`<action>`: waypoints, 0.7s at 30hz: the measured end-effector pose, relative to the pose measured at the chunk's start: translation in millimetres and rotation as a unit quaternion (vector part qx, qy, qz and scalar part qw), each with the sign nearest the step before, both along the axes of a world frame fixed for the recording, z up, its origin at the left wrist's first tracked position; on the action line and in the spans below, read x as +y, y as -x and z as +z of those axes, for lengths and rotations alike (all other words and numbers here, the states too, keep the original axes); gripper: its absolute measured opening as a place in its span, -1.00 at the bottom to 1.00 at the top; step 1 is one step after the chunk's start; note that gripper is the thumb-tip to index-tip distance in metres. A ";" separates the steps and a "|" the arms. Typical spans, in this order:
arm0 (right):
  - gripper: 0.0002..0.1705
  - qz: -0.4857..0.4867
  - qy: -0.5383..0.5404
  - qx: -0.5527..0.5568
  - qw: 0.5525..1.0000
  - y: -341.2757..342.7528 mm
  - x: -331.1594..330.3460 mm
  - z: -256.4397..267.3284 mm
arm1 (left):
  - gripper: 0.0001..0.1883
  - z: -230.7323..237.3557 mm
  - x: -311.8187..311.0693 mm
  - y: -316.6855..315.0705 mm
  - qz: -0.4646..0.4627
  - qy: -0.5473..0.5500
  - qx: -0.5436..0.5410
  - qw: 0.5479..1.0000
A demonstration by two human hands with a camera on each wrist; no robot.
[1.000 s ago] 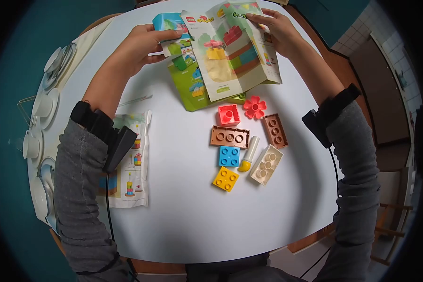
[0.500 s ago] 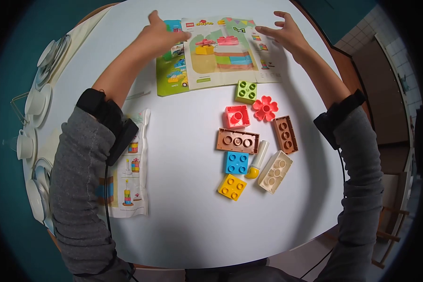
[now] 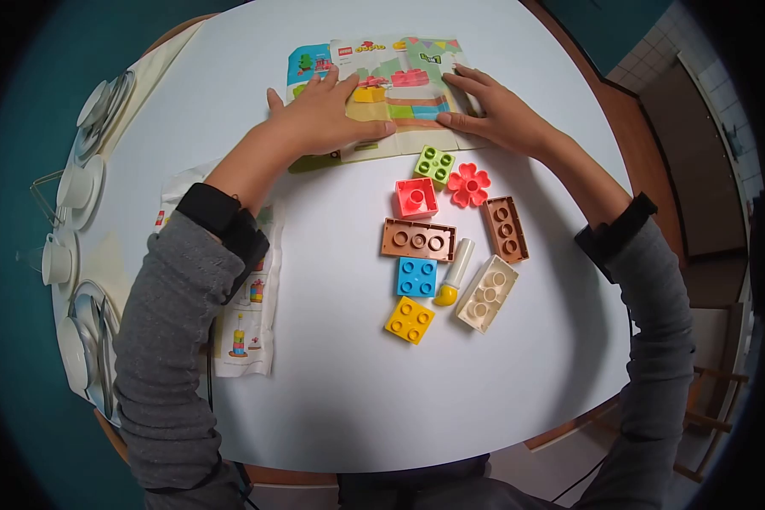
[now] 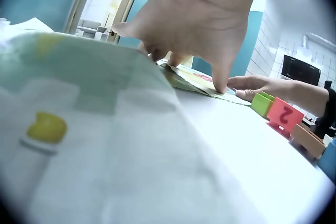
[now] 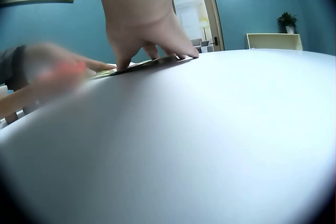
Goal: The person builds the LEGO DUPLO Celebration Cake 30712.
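An unfolded LEGO Duplo instruction leaflet (image 3: 404,95) lies at the far side of the white table (image 3: 340,399). My left hand (image 3: 319,119) presses on its left half with fingers spread. On the right part rests my right hand (image 3: 497,110), its fingers extended. In the left wrist view, the left fingertips (image 4: 220,85) touch the paper's edge. Nearer to me lie a green brick (image 3: 433,166), a red brick (image 3: 416,200), a red flower piece (image 3: 468,184), a brown brick (image 3: 418,240) and a blue brick (image 3: 416,278).
Also on the table are a yellow brick (image 3: 410,320), a white brick (image 3: 487,294), a second brown brick (image 3: 507,229) and a yellow-tipped white stick (image 3: 459,263). A printed packet (image 3: 251,327) lies beside my left forearm. White cups (image 3: 75,187) and plates line the left edge.
The leaflet, held up a second ago, now lies flat on the table. Both hands let go of its sides, then came inward and down onto it. The green brick came into full view.
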State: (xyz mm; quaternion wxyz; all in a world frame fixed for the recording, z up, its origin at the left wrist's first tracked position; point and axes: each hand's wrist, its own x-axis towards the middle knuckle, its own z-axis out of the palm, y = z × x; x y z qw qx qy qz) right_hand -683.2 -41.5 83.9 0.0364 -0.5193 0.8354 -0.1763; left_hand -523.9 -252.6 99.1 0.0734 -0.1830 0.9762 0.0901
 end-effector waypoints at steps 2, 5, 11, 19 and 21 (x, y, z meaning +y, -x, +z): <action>-0.02 -0.008 -0.001 0.003 1.000 -3.8 4.7 -0.3 | 0.20 1.2 7.8 -2.7 0.009 0.005 -0.003 1.000; -0.12 -0.063 0.015 0.059 0.996 -19.6 15.2 -2.7 | 0.11 6.3 24.1 -12.0 0.013 0.061 0.005 0.998; -0.44 0.038 0.068 0.056 0.995 -75.0 33.6 29.3 | -0.27 35.9 66.1 -35.3 -0.058 0.146 0.107 0.982; -0.43 0.126 0.017 -0.085 0.988 -135.6 56.2 41.5 | -0.49 31.3 112.0 -85.4 -0.164 0.001 0.117 0.980; -0.40 0.133 0.002 -0.112 0.985 -140.9 63.4 46.4 | -0.44 37.0 119.1 -94.5 -0.155 -0.028 0.094 0.983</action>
